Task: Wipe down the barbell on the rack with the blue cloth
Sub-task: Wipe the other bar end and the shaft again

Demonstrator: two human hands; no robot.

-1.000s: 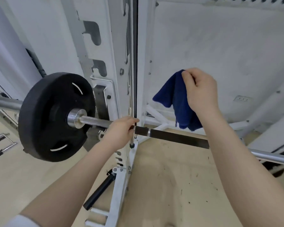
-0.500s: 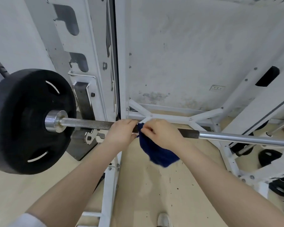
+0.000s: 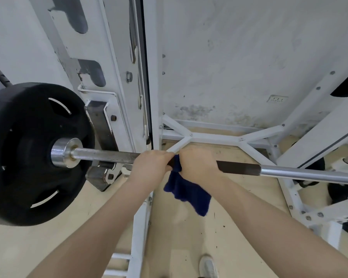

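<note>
The barbell (image 3: pixel 109 156) lies across the white rack (image 3: pixel 117 63), running from a black weight plate (image 3: pixel 28 153) at nine o'clock toward the chrome stretch at three o'clock. The left hand (image 3: pixel 149 167) is curled round the bar near the middle of the view, fingers wrapped over its top. Just beside it, at its three o'clock and touching or nearly so, the right hand (image 3: pixel 199 167) grips the bar with the blue cloth (image 3: pixel 186 191) bunched beneath the palm; the cloth's loose end hangs down toward five o'clock, below the bar. A dark section of the bar emerges from under the right hand before the chrome begins. At six o'clock a shoe (image 3: pixel 208 266) shows on the tan floor (image 3: pixel 189 237), which is flecked with small dark marks.
</note>
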